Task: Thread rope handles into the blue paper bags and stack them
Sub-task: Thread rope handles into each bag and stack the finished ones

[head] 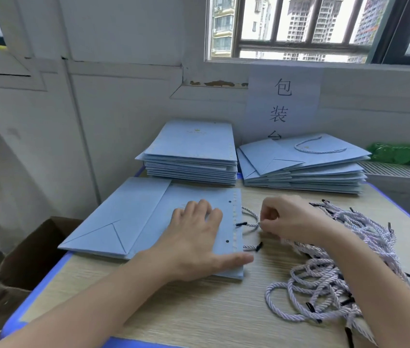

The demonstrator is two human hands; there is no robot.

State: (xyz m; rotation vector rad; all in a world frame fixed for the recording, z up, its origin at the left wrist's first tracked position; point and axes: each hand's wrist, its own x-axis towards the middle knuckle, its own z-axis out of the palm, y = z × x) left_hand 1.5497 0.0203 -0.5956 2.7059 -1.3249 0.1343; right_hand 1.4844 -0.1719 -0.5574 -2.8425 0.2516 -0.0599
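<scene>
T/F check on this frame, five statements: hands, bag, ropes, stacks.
1. The left hand lies flat on the bag. True.
2. The right hand is empty. False: it pinches a rope at the bag's edge.
3. The loose ropes lie left of the bag. False: they lie to its right.
4. The right stack has a bag with a handle on top. True.
5. The left stack shows handles. False: none visible.
</scene>
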